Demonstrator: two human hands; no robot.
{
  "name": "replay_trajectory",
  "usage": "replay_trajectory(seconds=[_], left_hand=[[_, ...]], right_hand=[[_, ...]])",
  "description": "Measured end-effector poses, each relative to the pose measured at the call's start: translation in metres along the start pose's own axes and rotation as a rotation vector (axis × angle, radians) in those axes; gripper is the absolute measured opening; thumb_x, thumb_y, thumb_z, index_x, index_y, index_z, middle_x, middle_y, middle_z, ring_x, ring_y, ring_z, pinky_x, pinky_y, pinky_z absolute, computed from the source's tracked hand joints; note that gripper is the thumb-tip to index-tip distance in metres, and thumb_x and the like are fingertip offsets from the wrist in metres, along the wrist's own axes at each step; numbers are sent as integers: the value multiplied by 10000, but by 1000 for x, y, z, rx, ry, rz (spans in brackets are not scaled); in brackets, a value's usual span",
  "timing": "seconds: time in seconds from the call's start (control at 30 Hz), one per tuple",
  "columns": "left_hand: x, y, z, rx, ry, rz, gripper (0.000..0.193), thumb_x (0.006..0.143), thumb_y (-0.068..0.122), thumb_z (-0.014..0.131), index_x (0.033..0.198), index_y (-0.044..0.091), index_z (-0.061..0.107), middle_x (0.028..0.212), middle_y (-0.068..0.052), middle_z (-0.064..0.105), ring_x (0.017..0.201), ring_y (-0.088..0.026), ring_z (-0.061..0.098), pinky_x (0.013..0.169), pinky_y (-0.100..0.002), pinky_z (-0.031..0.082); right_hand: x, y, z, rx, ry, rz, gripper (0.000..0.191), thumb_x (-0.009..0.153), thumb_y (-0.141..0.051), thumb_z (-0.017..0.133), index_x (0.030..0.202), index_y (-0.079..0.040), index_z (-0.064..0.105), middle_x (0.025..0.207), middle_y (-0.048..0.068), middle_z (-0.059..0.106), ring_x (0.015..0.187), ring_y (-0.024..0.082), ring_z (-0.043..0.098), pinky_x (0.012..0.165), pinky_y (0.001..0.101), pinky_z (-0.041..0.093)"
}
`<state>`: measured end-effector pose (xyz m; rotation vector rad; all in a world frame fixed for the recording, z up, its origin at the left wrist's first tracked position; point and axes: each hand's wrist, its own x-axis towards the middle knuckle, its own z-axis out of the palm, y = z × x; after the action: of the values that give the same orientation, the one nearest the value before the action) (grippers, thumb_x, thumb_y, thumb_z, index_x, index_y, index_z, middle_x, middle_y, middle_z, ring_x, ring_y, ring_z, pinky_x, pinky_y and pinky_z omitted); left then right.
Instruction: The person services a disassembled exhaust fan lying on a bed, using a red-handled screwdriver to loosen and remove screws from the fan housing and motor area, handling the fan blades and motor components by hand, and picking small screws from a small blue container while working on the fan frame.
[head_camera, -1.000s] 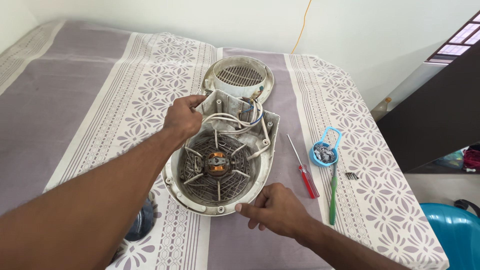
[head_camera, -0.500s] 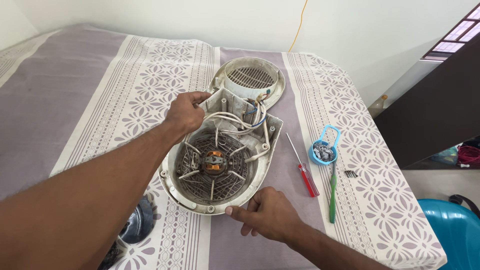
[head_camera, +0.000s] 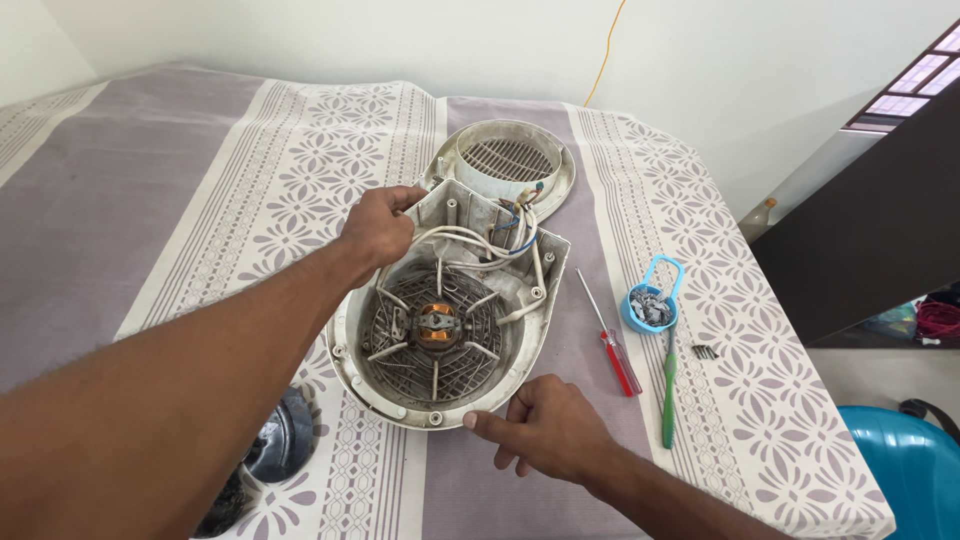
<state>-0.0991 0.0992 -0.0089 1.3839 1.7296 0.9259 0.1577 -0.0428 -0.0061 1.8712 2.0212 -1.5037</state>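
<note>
Spread over the table is a purple cloth (head_camera: 150, 200) with white flower bands, and at its middle lies an opened white fan housing (head_camera: 445, 330), its copper-wound motor (head_camera: 436, 324) sitting behind a round grille. White wires (head_camera: 480, 240) loop across its far end. The left hand (head_camera: 378, 228) is closed on the housing's far left rim; the right hand (head_camera: 545, 430) lies loosely curled at the near rim, fingertips touching it, gripping nothing. Beyond the housing rests a round vent cover (head_camera: 510, 160). To the right lie a red-handled screwdriver (head_camera: 610, 340), a green-handled tool (head_camera: 668, 395) and a small blue cup (head_camera: 650, 305) of screws.
</note>
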Motion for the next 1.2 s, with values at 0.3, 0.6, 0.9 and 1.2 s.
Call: replay_trajectory(seconds=[0.3, 0.6, 0.9, 1.2], left_hand=[[0, -6, 2, 14, 24, 32, 531, 891, -13, 485, 1390, 105, 622, 1220, -130, 748, 1071, -199, 725, 983, -320, 536], [-13, 3, 6, 169, 105, -30, 610, 878, 100, 558, 1483, 178, 543, 1424, -133, 618, 1288, -291, 612, 1122, -383, 429], [-32, 23, 12, 321, 335, -45, 566, 840, 199, 685, 1399, 253, 611, 1372, -54, 644, 1327, -281, 543, 1130, -454, 403], [-50, 27, 51, -60, 424, 77, 377, 858, 140, 668, 1229, 201, 699, 1170, -18, 735, 988, -161, 740, 919, -327, 599]], right_hand=[[0, 1, 0, -26, 16, -11, 541, 827, -531, 779, 614, -44, 679, 619, 106, 769, 512, 126, 733, 509, 284, 602], [0, 3, -3, 2, 19, -16, 501, 839, -504, 775, 644, -59, 655, 626, 106, 771, 521, 134, 734, 512, 288, 597], [0, 8, -10, 32, 39, -47, 527, 821, -532, 773, 681, -37, 662, 647, 108, 786, 521, 137, 736, 500, 281, 583], [5, 9, -41, 80, 127, -2, 556, 809, -572, 721, 741, -20, 712, 666, 123, 793, 546, 156, 735, 542, 292, 572]])
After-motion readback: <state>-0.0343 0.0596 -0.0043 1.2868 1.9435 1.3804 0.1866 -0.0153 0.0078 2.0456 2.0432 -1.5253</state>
